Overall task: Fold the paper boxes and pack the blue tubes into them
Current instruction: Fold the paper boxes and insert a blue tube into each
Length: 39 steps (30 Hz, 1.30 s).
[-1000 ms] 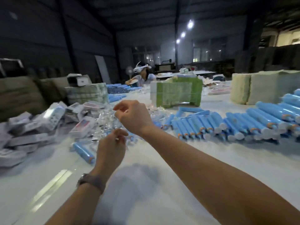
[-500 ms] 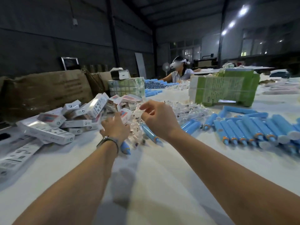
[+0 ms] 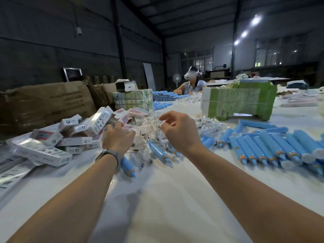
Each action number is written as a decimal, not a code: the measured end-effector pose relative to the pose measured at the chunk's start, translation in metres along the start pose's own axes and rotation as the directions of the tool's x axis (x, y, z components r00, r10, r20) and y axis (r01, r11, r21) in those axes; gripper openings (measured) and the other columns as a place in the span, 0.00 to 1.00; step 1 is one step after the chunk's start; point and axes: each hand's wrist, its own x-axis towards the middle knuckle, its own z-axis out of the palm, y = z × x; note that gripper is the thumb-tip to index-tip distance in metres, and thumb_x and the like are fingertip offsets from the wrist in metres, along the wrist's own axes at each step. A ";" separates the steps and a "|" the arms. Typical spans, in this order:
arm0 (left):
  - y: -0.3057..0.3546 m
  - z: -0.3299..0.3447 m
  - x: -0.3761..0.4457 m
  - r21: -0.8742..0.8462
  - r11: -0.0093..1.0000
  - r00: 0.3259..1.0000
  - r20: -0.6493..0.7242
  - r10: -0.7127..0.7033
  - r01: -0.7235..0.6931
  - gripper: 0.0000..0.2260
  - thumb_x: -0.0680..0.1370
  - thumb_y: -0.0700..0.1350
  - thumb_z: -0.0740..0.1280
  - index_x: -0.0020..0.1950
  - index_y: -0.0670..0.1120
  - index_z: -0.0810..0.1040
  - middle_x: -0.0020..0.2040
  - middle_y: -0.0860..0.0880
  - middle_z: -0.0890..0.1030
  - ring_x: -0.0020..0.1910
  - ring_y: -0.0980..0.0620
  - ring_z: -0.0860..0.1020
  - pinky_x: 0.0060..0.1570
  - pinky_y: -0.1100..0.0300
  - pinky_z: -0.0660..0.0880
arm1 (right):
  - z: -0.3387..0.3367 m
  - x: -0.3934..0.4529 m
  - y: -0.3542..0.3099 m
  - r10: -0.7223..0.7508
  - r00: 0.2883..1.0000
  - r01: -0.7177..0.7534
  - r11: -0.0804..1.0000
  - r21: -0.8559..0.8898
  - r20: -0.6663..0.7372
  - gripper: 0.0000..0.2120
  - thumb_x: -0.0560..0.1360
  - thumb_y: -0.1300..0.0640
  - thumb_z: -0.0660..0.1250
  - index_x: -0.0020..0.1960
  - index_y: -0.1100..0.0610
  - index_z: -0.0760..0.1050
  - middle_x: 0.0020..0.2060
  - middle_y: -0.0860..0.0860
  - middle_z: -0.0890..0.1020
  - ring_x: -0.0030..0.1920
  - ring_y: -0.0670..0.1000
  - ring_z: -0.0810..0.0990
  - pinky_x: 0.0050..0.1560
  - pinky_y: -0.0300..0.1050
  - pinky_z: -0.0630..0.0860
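Head view, white counter point(image 3: 157, 199) running from near to far. Far left: brown cardboard cartons point(image 3: 43, 104) standing at the counter's edge. Just right of them, a loose heap of folded paper boxes point(image 3: 73, 132), white with red and blue print, lying at mixed angles; flat unfolded box blanks point(image 3: 12, 172) lie at the near left edge. Left hand point(image 3: 117, 139), with a wristband point(image 3: 108, 155) on the wrist, reaches over the right side of the box heap, fingers curled downward; blurred, and I cannot tell whether it grips anything. One blue tube point(image 3: 128, 167) lies on the counter just beside that wrist. Centre: a pile of clear plastic wrappers point(image 3: 150, 130) between the two hands, with another blue tube point(image 3: 158, 153) lying at its near side. Right hand point(image 3: 178, 132) is raised above the pile, thumb and forefinger pinched on a bit of clear wrapper, other fingers loosely curled. Behind, a green-printed bundle of flat cartons point(image 3: 238, 100) stands on the counter. Right: a row of blue tubes point(image 3: 263, 146) lying side by side, orange-ringed tips toward the near side, some overlapping. Far centre: a second person point(image 3: 192, 83) wearing a white headset sits at the counter.
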 end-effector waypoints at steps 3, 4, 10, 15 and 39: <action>0.025 -0.023 -0.019 -0.532 0.839 0.990 -0.017 -0.142 0.112 0.12 0.77 0.52 0.64 0.58 0.49 0.74 0.56 0.44 0.77 0.51 0.46 0.75 0.47 0.52 0.73 | -0.004 0.002 0.003 0.045 0.999 -0.045 0.999 0.027 -0.010 0.12 0.77 0.58 0.65 0.59 0.54 0.79 0.40 0.43 0.79 0.40 0.41 0.77 0.43 0.38 0.74; 0.035 -0.029 -0.029 -0.680 0.717 0.986 0.063 -0.153 0.155 0.09 0.78 0.50 0.64 0.56 0.49 0.73 0.54 0.44 0.77 0.47 0.48 0.75 0.43 0.53 0.74 | -0.005 0.002 0.003 0.081 0.997 -0.080 0.995 0.063 -0.010 0.14 0.78 0.56 0.65 0.63 0.54 0.76 0.43 0.43 0.78 0.42 0.41 0.77 0.46 0.38 0.75; 0.076 -0.049 -0.113 -0.905 0.116 0.898 0.422 0.126 0.409 0.10 0.77 0.46 0.61 0.55 0.44 0.76 0.41 0.45 0.80 0.38 0.48 0.77 0.31 0.60 0.77 | -0.027 0.005 -0.004 0.394 0.913 -0.393 0.783 0.483 0.105 0.38 0.77 0.43 0.67 0.79 0.49 0.49 0.68 0.57 0.72 0.65 0.57 0.75 0.65 0.62 0.73; 0.100 -0.047 -0.151 -0.902 0.268 0.847 0.415 0.332 0.337 0.17 0.67 0.49 0.60 0.54 0.55 0.77 0.45 0.51 0.84 0.44 0.51 0.81 0.40 0.54 0.76 | -0.049 -0.002 -0.015 0.230 0.971 -0.234 0.843 0.485 0.067 0.30 0.75 0.53 0.72 0.72 0.47 0.62 0.52 0.53 0.81 0.48 0.50 0.83 0.52 0.54 0.80; 0.072 -0.024 -0.168 -0.821 0.539 0.864 0.122 0.489 -0.190 0.19 0.74 0.36 0.69 0.51 0.54 0.63 0.54 0.53 0.82 0.46 0.58 0.83 0.43 0.61 0.80 | -0.113 -0.025 0.072 0.351 0.936 -0.216 0.633 -0.743 0.027 0.20 0.77 0.47 0.63 0.67 0.49 0.70 0.64 0.51 0.75 0.66 0.56 0.70 0.56 0.50 0.71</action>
